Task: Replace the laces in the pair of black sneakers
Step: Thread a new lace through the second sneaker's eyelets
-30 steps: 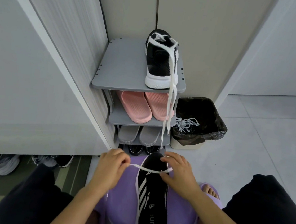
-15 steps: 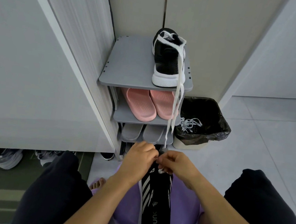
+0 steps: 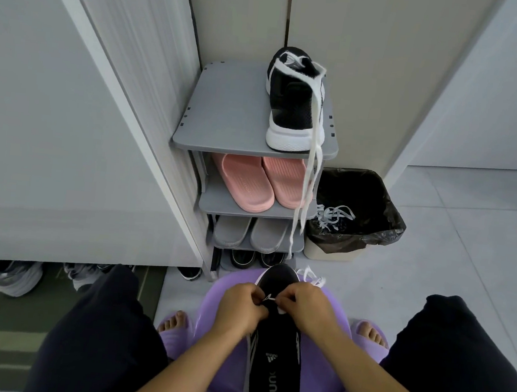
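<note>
The curled fingers of the left hand (image 3: 241,308) and of the right hand (image 3: 306,308) pinch a short piece of white lace (image 3: 269,298) from both sides. The two hands nearly touch over the front part of a black sneaker (image 3: 275,371), which lies on a purple stool (image 3: 230,278) between the person's knees. The second sneaker (image 3: 293,104) stands on the top shelf of a grey shoe rack (image 3: 227,110), and its long lace (image 3: 312,169) hangs over the edge. Beside the rack, a bin (image 3: 333,255) holds loose laces (image 3: 334,217).
</note>
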Demonstrator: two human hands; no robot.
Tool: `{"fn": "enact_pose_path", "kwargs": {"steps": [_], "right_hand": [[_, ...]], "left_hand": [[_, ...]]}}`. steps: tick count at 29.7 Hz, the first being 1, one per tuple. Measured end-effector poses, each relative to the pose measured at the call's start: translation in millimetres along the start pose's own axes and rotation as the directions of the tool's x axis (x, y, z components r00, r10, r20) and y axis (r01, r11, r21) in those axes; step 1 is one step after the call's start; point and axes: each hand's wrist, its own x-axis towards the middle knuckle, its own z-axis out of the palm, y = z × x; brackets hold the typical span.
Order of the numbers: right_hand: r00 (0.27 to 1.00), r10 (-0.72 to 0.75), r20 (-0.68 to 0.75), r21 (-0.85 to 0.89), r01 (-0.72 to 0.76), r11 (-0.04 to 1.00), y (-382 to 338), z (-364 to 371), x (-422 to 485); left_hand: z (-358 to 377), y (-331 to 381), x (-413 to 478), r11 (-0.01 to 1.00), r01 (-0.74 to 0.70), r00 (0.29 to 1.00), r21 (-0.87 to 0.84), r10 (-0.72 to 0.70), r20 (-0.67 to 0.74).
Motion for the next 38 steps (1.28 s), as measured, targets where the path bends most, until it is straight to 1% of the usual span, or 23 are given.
{"fn": "enact_pose_path", "kwargs": {"steps": [3,6,11,15,17,21,27,32,36,38], "right_hand": [[0.999,-0.031,-0.044,-0.069,0.028,0.997,-2,5,-2],[0.996,-0.044,-0.074,-0.091,0.037,0.995,-5,7,-3],[0.991,-0.079,-0.105,-0.196,0.057,0.979,-9,8,-7],[0.991,-0.109,-0.072,-0.26,0.087,0.962,-9,9,-9],[0.993,-0.092,-0.074,-0.217,0.074,0.973,-8,11,-9],[0.99,-0.068,-0.121,-0.083,0.058,0.995,-7,14,-10],[0.99,-0.037,-0.136,0.039,0.043,0.998,-9,20,-12],[0.991,0.004,-0.137,0.191,0.022,0.981,-9,22,-14],[0.986,-0.002,-0.167,0.218,0.039,0.975,-10,28,-15],[0.986,-0.036,-0.163,0.186,0.067,0.98,-8,31,-15]], "left_hand": [[0,-5,-2,0.989,-0.02,0.999,-0.146,0.015,-0.034],[0,-6,-5,0.966,-0.01,0.999,-0.257,-0.003,-0.047],[1,-9,-5,0.96,-0.015,0.998,-0.279,-0.003,-0.065],[2,-8,-6,0.968,-0.061,0.995,-0.242,0.04,-0.089],[3,-8,-6,0.97,-0.078,0.994,-0.231,0.057,-0.096],[4,-9,-5,0.964,-0.064,0.995,-0.258,0.042,-0.09],[4,-11,-6,0.908,0.019,0.999,-0.418,-0.038,-0.036],[6,-13,-7,0.878,0.061,0.997,-0.474,-0.076,-0.012],[8,-11,-9,0.851,0.075,0.996,-0.52,-0.089,-0.002],[7,-10,-11,0.823,0.105,0.994,-0.558,-0.102,0.036]]}}
